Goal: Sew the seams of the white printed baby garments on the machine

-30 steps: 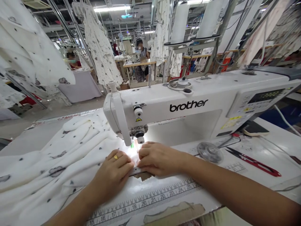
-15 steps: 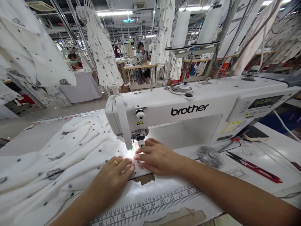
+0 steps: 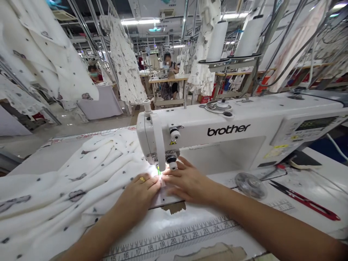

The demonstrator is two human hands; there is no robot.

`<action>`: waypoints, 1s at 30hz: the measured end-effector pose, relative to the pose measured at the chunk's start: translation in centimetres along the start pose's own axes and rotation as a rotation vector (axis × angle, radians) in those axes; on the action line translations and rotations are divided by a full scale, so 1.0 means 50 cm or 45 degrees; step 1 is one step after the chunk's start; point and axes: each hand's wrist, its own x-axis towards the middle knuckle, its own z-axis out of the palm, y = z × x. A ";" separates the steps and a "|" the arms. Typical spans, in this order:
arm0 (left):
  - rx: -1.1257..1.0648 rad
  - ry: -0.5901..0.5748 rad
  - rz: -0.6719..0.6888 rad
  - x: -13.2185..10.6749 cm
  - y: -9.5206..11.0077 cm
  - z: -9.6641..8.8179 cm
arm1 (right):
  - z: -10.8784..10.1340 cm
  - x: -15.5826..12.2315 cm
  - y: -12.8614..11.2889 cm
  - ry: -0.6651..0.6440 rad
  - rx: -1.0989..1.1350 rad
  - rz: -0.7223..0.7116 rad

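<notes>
A white Brother sewing machine (image 3: 231, 130) stands across the table. White fabric with small grey prints (image 3: 67, 181) lies bunched to its left and runs under the needle. My left hand (image 3: 140, 194), with a gold ring, lies flat on the fabric just left of the presser foot (image 3: 159, 170). My right hand (image 3: 187, 183) lies flat on the fabric edge just right of the needle, fingers stretched out and close together. The fingertips of the two hands nearly meet under the lit needle area.
A ruler strip (image 3: 174, 239) runs along the table's near edge. A clear round disc (image 3: 250, 185) and red-handled thread snips (image 3: 307, 204) lie to the right. Printed garments hang overhead at left. Other people sit at tables far behind.
Both hands slid forward with the fabric, closer to the needle. My view shifted, so the machine now sits further right and lower.
</notes>
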 end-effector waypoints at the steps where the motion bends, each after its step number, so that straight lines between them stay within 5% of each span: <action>1: 0.000 -0.005 -0.002 0.000 -0.001 0.001 | -0.001 0.000 -0.002 -0.003 0.008 -0.022; 30: 0.166 -0.044 -0.135 0.000 -0.014 0.039 | 0.004 0.001 0.000 -0.094 -0.176 0.195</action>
